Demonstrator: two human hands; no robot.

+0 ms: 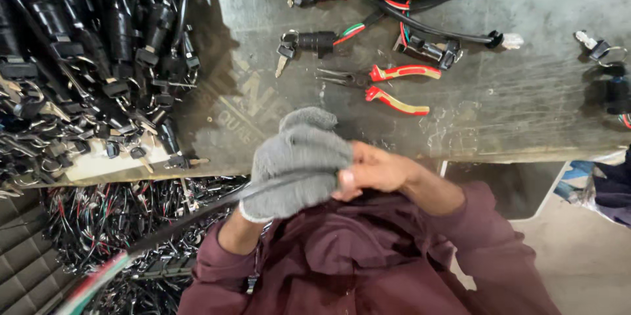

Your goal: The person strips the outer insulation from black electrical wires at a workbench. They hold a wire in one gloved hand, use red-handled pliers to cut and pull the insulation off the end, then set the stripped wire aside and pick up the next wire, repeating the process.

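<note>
Head view, items listed by size as I read them. Worktable: grey, scuffed, spanning the upper frame. Heap of black wiring harnesses: piled on the table's left end, connectors and keys mixed in. Second tangle of wires: below the table edge, at left. Sheathed cable: black, long, blurred, running from the lower left corner up into my hands, with red, white and green cores showing at its near end. Left hand: in a grey knit glove, curled closed around the cable just in front of the table edge. Right hand: bare, fingers pinched against the glove; I cannot tell what they hold. Pliers: red and yellow handles, lying spread on the table beyond my hands.
</note>
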